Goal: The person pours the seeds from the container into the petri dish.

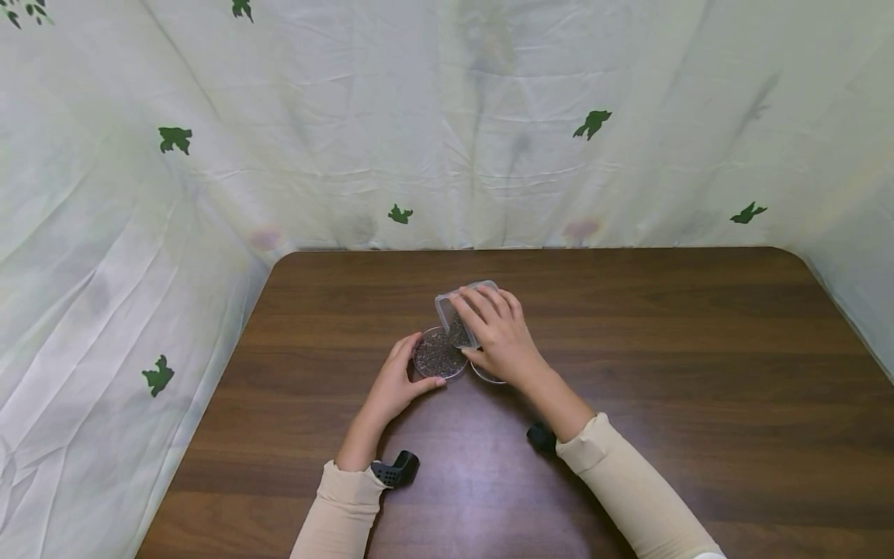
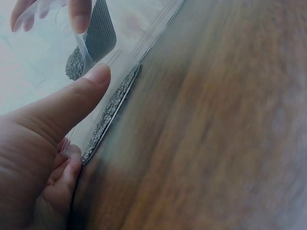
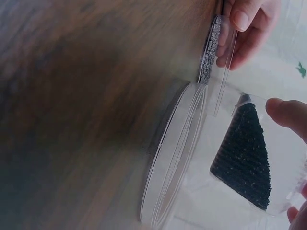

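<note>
A round clear petri dish (image 1: 438, 357) holds a layer of dark grey grains. My left hand (image 1: 391, 388) grips it at the rim, thumb at the near side and fingers at the far left. Over its right side, my right hand (image 1: 506, 345) holds a clear plastic container (image 1: 445, 310) tilted to the left. Dark grains (image 3: 244, 158) lie heaped inside the container, and in the left wrist view they gather at its lowered lip. Partly under my right hand is a second clear round dish (image 3: 165, 163), close beside the first.
The brown wooden table (image 1: 684, 388) extends widely on both sides. A white cloth (image 1: 321, 116) with green bird shapes hangs behind it and at the left. A dark wrist device (image 1: 396, 470) sits on the left wrist, another (image 1: 541, 439) on the right.
</note>
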Demonstrator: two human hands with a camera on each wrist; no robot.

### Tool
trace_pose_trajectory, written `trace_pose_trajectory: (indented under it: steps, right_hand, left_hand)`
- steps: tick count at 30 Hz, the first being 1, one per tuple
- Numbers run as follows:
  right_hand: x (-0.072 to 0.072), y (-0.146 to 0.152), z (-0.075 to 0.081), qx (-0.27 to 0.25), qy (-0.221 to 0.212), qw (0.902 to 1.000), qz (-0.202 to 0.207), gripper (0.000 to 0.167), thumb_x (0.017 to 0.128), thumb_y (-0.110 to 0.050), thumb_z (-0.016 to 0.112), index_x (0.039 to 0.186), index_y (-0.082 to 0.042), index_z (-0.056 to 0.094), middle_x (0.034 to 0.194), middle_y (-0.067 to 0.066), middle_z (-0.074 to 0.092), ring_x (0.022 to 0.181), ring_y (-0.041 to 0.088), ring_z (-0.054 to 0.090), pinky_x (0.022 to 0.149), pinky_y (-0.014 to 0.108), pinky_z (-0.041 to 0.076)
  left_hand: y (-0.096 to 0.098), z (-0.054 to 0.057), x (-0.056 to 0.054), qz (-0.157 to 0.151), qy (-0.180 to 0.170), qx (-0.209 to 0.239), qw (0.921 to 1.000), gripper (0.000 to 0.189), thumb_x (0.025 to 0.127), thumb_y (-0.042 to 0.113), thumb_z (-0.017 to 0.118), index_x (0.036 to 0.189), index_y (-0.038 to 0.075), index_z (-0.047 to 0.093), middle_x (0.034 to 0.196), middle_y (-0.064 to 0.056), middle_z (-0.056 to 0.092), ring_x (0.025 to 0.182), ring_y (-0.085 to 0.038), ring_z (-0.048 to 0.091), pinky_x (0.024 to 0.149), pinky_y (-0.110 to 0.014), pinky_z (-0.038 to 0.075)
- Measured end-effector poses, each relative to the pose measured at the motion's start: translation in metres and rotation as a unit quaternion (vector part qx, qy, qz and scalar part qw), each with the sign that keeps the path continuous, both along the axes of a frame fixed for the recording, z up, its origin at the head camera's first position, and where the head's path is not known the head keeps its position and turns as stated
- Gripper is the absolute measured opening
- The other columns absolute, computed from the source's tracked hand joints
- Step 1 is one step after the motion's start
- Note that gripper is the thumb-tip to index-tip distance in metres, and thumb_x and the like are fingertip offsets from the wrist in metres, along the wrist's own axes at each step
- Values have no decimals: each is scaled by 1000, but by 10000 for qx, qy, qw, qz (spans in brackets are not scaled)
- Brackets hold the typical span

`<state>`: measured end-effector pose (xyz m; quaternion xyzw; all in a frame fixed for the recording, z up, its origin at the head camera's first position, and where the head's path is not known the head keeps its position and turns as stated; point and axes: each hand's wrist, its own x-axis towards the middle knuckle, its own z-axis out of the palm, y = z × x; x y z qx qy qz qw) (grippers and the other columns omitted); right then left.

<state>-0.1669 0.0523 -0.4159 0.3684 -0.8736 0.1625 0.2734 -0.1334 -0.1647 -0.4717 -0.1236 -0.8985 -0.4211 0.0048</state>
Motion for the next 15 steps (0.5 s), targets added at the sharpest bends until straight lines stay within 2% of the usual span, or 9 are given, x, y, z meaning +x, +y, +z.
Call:
trace_pose_trajectory:
  steps: [6,15]
  right_hand:
    - [0,1,-1,-141,-235,9995,-128,94,58,-31,83,136,-10,34,134,10,37,121,31,31,98,48,21]
    - [-2,4,-3,-655,-451,9966,-233,94,56,-31,85,134,-8,37,132,10,40,119,30,32,95,48,25]
  left_hand:
    - [0,0,0,-28,31,12,10000,86,68,28,79,134,-2,34,132,-19,37,116,-32,41,95,-44,33]
    - [0,1,0,-19,77,20,10000,85,67,26,79,134,-4,35,132,-21,37,115,-32,42,96,-44,33]
